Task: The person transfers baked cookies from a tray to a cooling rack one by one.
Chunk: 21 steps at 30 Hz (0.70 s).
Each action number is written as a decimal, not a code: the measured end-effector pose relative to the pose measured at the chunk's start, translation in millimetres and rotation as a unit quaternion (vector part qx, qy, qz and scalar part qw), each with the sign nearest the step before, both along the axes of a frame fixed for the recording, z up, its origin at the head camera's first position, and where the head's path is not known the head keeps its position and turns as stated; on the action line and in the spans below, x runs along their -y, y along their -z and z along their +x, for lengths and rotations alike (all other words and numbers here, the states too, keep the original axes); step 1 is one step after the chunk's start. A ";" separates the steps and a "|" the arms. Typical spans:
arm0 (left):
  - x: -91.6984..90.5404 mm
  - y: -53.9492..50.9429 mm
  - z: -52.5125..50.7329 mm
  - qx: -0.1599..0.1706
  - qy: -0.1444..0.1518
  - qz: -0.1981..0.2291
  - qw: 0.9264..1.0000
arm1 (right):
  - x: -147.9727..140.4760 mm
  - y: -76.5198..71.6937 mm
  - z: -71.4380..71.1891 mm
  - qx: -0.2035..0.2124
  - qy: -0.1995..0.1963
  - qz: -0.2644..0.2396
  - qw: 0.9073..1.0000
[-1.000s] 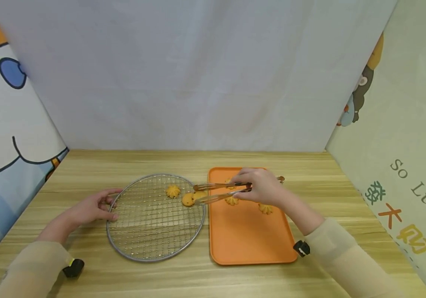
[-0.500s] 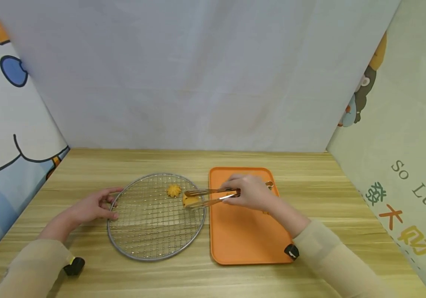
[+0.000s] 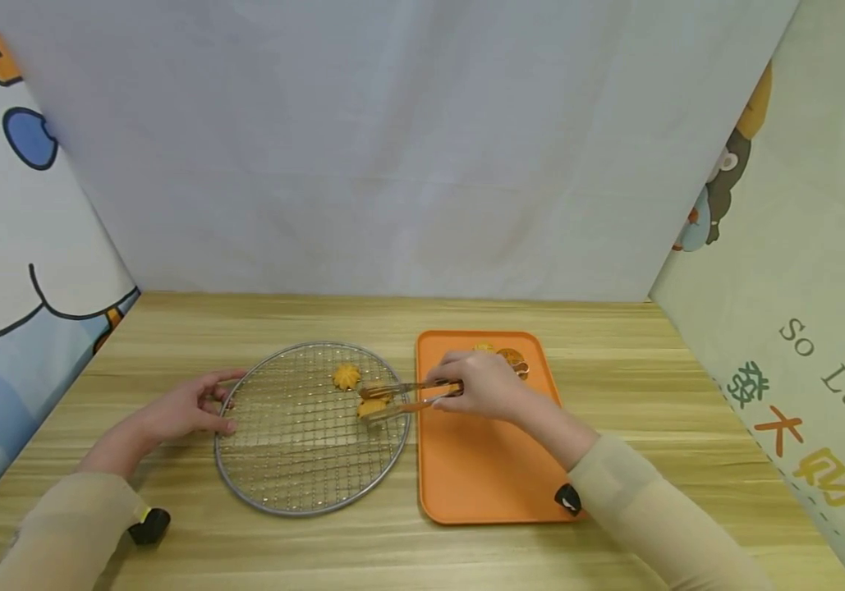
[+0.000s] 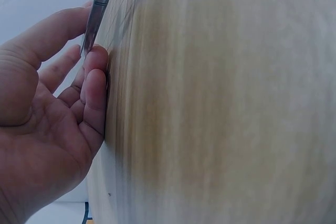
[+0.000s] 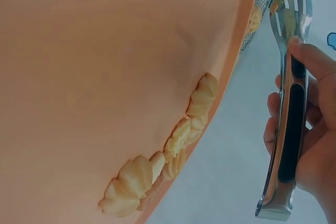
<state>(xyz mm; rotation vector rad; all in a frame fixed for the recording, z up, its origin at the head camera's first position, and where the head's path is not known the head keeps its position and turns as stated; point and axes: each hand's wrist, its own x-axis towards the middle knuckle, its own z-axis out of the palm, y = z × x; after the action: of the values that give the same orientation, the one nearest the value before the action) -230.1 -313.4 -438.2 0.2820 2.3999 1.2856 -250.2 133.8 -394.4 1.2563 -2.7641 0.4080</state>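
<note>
Fingers (image 5: 271, 132) of the right hand (image 3: 483, 384) curl round metal tongs (image 5: 291, 145), whose tips straddle a yellow cookie (image 3: 372, 408) over the right side of a round wire rack (image 3: 296, 443). The left hand (image 3: 178, 410) touches the rack's left rim; whether it pinches, I can't tell. Another cookie (image 3: 346, 377) lies just beyond. More cookies (image 5: 128, 184) sit on an orange tray (image 3: 496, 476) on the wooden bench (image 3: 614, 353).

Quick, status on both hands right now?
Left hand: closed, holding the edge of the wire rack.
Right hand: closed, holding the tongs.
</note>
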 end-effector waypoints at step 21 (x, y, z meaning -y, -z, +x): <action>1.3 3.3 -2.2 -0.008 -0.001 -0.006 1.000 | 6.3 12.0 -5.2 0.022 0.008 0.048 0.999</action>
<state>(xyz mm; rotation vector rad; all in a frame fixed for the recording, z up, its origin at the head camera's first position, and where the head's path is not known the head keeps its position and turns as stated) -232.3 -314.7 -441.5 0.2870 2.4211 1.2753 -255.4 127.5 -406.4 1.2594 -2.8604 0.3073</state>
